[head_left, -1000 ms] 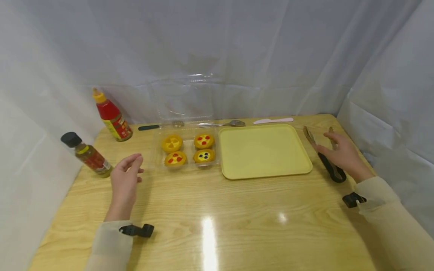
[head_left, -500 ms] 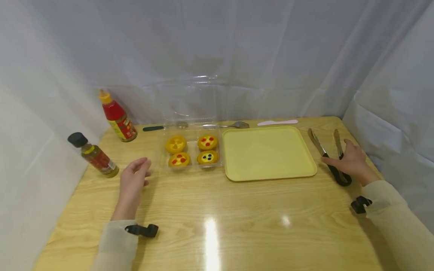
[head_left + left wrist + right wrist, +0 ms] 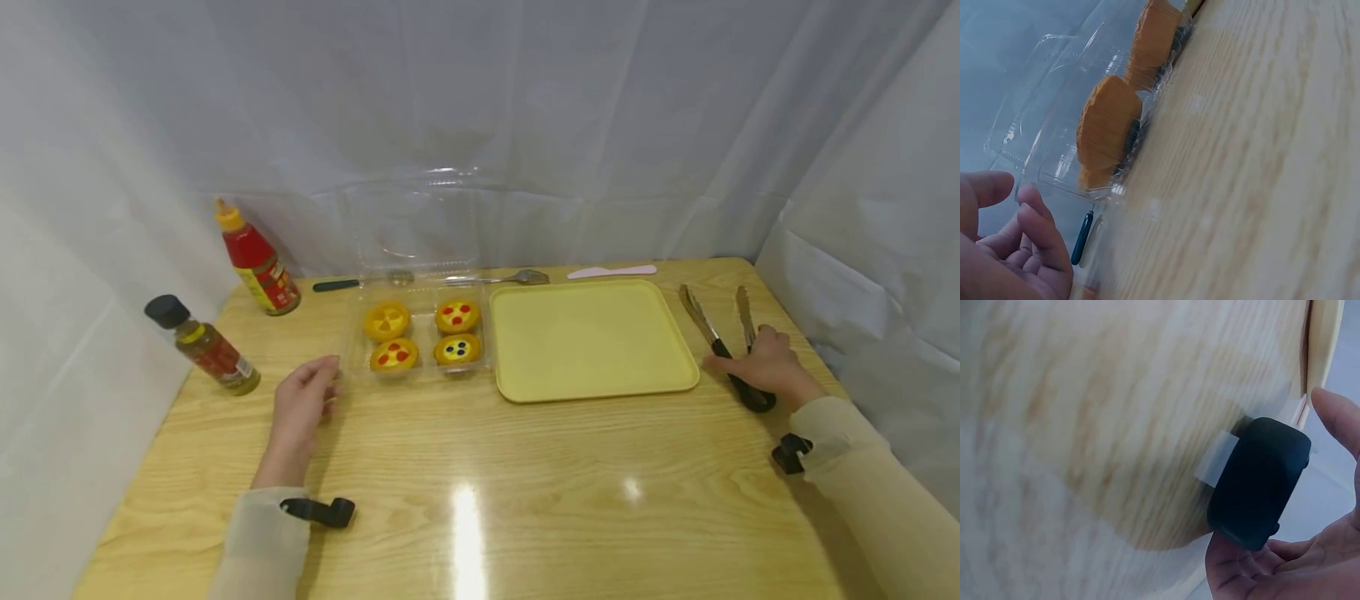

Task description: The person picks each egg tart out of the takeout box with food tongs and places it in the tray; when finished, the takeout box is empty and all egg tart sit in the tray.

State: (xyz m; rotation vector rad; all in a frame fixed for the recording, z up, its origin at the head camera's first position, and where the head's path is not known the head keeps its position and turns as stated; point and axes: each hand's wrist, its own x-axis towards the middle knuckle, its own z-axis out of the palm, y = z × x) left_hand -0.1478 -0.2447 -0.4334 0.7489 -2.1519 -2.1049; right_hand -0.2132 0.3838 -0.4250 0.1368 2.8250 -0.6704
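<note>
In the head view my right hand [image 3: 772, 367] straddles a pair of tongs [image 3: 752, 400] with black handles and metal arms. The thumb lies left of one arm, the other fingers bend at the far arm, and the tongs' arms stand spread apart. From the right wrist the black handle end [image 3: 1260, 484] shows between the fingers and a straight thumb. My left hand [image 3: 303, 400] hovers loosely curled at the front left corner of a clear plastic clamshell box [image 3: 416, 342]. Several toy tarts [image 3: 393, 356] with fruit tops sit in it, its lid raised. In the left wrist view the fingertips are right at the box's edge.
A yellow tray [image 3: 592, 342] lies between box and tongs. Behind are a fork [image 3: 525, 277], a pink knife [image 3: 611, 272] and a dark green-handled utensil [image 3: 337, 285]. Two bottles stand left: one red with a yellow nozzle [image 3: 258, 262], one black-capped [image 3: 213, 354].
My right hand has lowered from above the tongs to around their handles, its fingers bending more. My left hand has moved slightly right, closer to the box. The tongs lie as before.
</note>
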